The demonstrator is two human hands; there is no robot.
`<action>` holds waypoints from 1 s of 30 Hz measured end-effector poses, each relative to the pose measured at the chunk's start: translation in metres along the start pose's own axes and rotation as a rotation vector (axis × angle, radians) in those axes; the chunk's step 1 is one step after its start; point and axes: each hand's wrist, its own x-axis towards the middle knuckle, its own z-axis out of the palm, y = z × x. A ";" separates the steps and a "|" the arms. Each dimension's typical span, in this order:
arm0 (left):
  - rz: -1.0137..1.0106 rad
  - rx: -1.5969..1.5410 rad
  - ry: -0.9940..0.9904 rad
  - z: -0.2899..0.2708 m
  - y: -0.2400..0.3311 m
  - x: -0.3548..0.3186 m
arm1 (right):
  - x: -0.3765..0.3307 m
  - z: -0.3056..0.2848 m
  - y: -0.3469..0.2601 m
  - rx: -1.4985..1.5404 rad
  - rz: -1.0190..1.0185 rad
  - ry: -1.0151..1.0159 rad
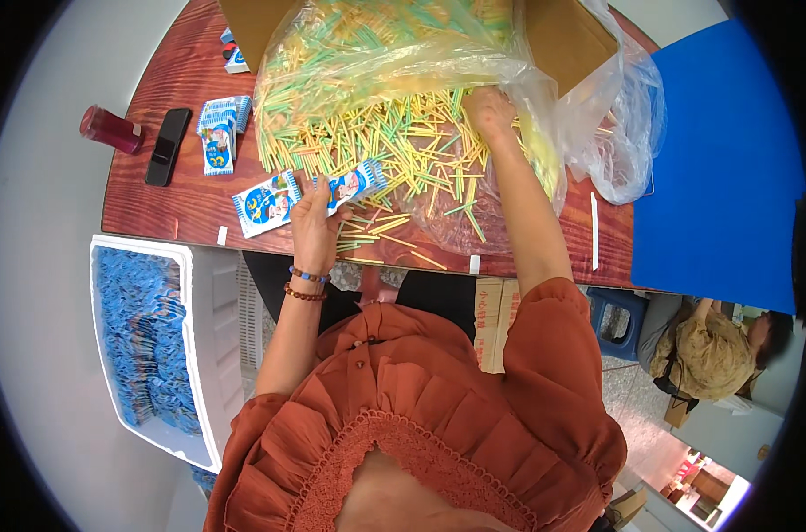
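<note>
My left hand (312,218) is closed on a small blue and white packet (351,184), pinched between thumb and fingers. A second blue and white packet (268,204) lies against the hand's left side; whether the fingers also grip it I cannot tell. Beyond stretches a heap of thin yellow, green and pink sticks (376,133), partly under a large clear plastic bag (394,66). At the heap's right side, by the bag's edge, is my right hand (491,113). Its fingers curl downward, and what they hold, if anything, is hidden.
More packets (218,142), a black phone (166,146) and a dark red cup (110,129) stand or lie at the table's left. A white foam box (192,355) full of blue packets sits below. Cardboard flaps (571,44) rise behind; another person (709,350) sits at right.
</note>
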 end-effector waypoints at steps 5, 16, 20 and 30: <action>-0.004 -0.013 -0.007 -0.010 -0.003 0.002 | -0.007 -0.018 0.015 0.242 -0.024 -0.142; -0.029 -0.044 -0.002 0.006 -0.004 0.001 | -0.061 -0.051 0.023 1.043 -0.002 -0.470; -0.043 -0.058 0.005 0.004 -0.005 -0.002 | -0.068 -0.055 0.014 1.260 0.169 -0.526; -0.023 -0.130 -0.024 0.014 -0.010 -0.005 | -0.126 -0.027 -0.036 2.093 0.006 -0.528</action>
